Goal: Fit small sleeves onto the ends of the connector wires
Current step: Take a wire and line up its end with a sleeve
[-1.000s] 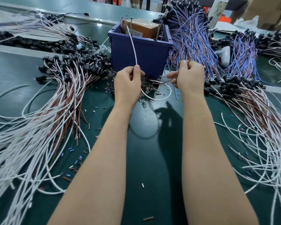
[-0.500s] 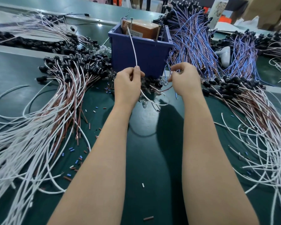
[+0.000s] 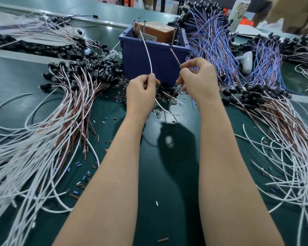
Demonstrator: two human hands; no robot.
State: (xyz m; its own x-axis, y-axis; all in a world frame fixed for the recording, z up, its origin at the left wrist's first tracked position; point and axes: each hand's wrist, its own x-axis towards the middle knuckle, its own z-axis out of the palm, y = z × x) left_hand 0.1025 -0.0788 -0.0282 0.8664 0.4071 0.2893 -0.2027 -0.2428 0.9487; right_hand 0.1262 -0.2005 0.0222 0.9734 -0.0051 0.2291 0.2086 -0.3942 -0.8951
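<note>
pinching the white wire [image 3: 148, 50] between thumb and forefinger, my left hand [image 3: 140, 93] holds it upright over the middle of the table [image 3: 167, 183]; my right hand [image 3: 201, 80] curls round the brown wire [image 3: 175, 56], whose end has swung up from lying low a second ago, so both ends stand ready for sleeving, i judge. whether i hold a sleeve i cannot tell. behind, toward the far edge, the blue bin [image 3: 135, 55] holds a brown box [image 3: 156, 31]
</note>
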